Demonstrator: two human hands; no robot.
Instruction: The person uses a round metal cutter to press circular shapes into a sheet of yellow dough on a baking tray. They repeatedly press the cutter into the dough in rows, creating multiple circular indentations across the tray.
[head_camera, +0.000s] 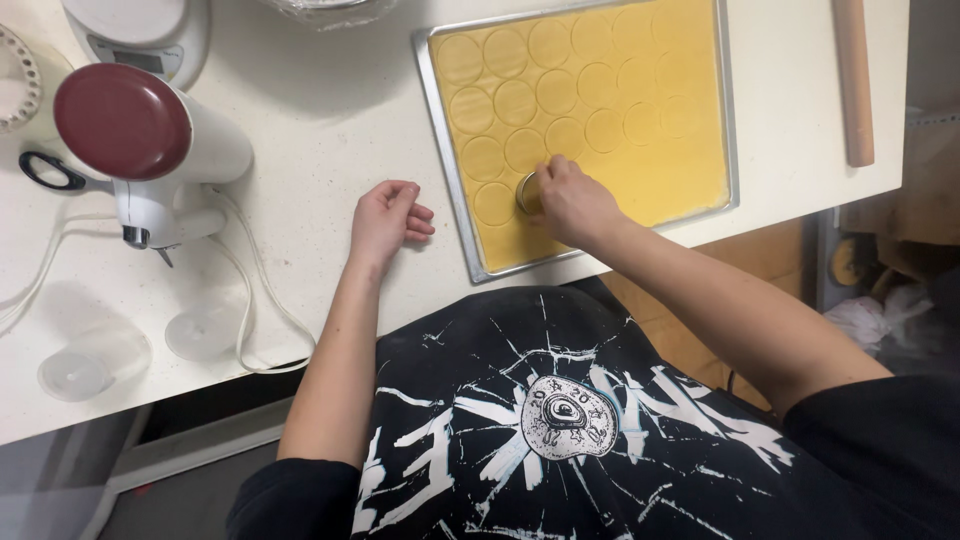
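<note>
Nearest the body, the left hand (388, 217) rests on the white counter (320, 130) with its fingers loosely curled, holding nothing, just left of the metal tray (447, 190) and not touching it. The right hand (572, 203) is over the tray's near edge, fingers closed around a small round metal cutter (527, 192), which stands upright with its open ring pressed down into the yellow dough sheet (660, 170). The cutter sits directly under the fingertips, at the near left part of the sheet; the right hand is the one on it, the left well to the side.

The tray holds the single flat sheet of dough, filling it almost edge to edge. Rows of cut circles (515, 100) mark the left and far parts; the near right stretch looks unmarked.

Farther off, a wooden rolling pin (853, 80) lies on the counter right of the tray, its long axis running away from the person. To the far left stand a white appliance with a dark red lid (130, 125) and a kitchen scale (140, 35); clear plastic cups (90, 365) lie near the counter's front edge.
</note>
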